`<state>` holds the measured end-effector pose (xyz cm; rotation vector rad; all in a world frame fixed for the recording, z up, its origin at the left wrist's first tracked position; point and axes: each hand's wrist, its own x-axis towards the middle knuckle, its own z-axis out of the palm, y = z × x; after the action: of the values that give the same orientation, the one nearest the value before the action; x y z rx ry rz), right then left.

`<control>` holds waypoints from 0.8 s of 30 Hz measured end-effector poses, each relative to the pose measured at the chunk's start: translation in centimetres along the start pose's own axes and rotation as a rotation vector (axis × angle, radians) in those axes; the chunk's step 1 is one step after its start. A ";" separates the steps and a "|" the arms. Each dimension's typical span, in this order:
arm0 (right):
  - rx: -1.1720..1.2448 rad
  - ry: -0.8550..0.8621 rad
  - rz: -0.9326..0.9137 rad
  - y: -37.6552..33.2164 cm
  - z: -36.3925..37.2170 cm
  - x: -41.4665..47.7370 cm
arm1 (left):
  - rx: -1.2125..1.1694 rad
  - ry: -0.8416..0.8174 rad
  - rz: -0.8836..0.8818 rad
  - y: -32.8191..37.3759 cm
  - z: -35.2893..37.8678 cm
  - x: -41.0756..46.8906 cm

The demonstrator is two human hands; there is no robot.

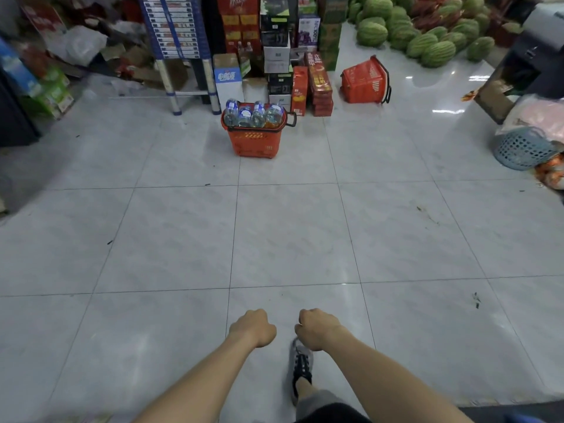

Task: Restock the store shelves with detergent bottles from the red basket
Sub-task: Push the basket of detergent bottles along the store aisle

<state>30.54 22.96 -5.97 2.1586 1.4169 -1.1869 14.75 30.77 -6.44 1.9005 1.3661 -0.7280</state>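
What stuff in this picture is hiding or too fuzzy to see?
All in the head view:
- Bottles in the upright red basket: labels are too small and blurred to read, and the basket wall hides any lower ones.
- Tipped red basket: its inside is turned away from the camera.
- Blue basket: its contents are covered by bags.

"电解质" on blue-white carton [227, 77]

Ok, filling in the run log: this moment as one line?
left hand: curled, empty | right hand: curled, empty | red basket: upright on floor ahead, holds bottles, untouched
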 end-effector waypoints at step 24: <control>-0.096 -0.073 -0.065 -4.1 -22.3 22.0 | -0.176 -0.045 -0.069 2.5 -21.1 20.1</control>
<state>41.33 52.54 -8.41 1.9988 1.4914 -1.1831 24.18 58.40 -8.28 1.6972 1.4255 -0.6568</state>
